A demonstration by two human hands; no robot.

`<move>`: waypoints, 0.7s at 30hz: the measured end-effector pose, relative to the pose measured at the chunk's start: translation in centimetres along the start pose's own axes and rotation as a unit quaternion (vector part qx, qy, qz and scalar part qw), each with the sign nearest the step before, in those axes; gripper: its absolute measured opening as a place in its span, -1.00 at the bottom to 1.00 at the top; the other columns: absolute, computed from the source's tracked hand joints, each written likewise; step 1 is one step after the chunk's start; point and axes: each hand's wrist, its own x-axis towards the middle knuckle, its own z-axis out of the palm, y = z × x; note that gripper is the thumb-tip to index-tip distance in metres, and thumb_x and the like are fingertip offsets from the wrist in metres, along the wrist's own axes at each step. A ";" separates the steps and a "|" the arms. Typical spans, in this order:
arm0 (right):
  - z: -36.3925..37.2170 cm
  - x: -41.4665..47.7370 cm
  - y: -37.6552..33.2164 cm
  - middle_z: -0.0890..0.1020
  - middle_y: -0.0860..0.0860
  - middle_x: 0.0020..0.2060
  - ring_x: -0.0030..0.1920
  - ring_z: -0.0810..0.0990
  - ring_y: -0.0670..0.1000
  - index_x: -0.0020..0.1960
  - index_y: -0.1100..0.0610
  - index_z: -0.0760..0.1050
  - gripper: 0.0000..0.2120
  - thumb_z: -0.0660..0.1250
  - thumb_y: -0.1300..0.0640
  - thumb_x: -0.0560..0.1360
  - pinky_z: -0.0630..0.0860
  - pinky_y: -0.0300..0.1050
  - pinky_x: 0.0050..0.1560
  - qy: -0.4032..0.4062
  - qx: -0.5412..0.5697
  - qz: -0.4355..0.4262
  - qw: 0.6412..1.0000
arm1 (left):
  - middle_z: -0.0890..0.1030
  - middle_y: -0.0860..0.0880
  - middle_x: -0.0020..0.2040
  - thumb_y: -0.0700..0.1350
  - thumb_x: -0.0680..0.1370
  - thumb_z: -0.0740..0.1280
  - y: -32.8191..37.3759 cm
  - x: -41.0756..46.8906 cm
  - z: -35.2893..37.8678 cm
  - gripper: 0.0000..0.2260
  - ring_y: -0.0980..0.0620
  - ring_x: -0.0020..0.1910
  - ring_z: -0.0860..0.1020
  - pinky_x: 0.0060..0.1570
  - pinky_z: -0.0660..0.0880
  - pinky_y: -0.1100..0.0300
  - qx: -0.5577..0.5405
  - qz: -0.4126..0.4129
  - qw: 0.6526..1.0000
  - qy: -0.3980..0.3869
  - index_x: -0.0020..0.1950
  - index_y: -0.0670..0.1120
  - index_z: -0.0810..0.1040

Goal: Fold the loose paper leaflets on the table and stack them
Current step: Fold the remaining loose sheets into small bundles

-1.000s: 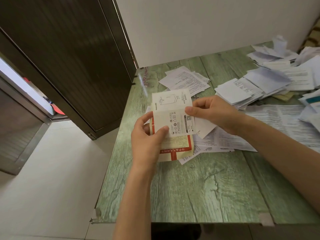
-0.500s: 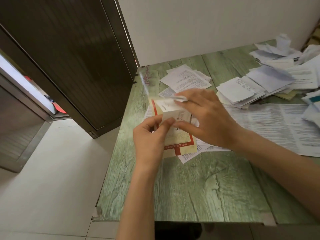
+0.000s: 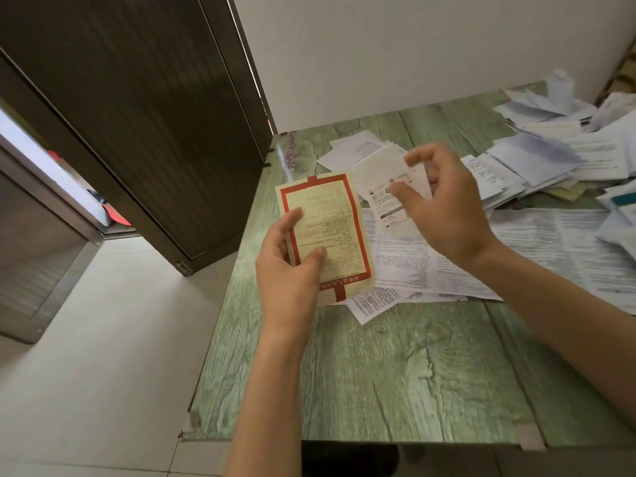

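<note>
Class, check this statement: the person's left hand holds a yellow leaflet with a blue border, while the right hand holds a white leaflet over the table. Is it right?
Not quite. The head view shows that the border on the yellow leaflet in the left hand is red, not blue. The rest stands: the right hand holds a white leaflet over the table.

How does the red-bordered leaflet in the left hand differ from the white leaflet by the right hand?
Colour: the red-bordered leaflet is yellowish with a red frame; the white leaflet has none.
Hold: the left hand grips the red-bordered leaflet; whether the right hand holds the white leaflet is blurred.
Both carry small print.
</note>
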 end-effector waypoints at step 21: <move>1.2 -1.3 -0.3 0.69 -0.04 -0.11 -0.07 0.64 -0.14 -0.06 0.22 0.61 -0.92 0.34 0.28 0.49 0.53 -0.31 -0.03 -0.249 0.158 0.176 0.939 | 0.67 0.00 -0.14 -0.26 0.57 0.27 -0.2 0.4 -0.1 -0.86 0.06 -0.17 0.66 -0.21 0.62 0.17 -0.034 -0.074 0.996 0.029 -0.12 -0.05 0.54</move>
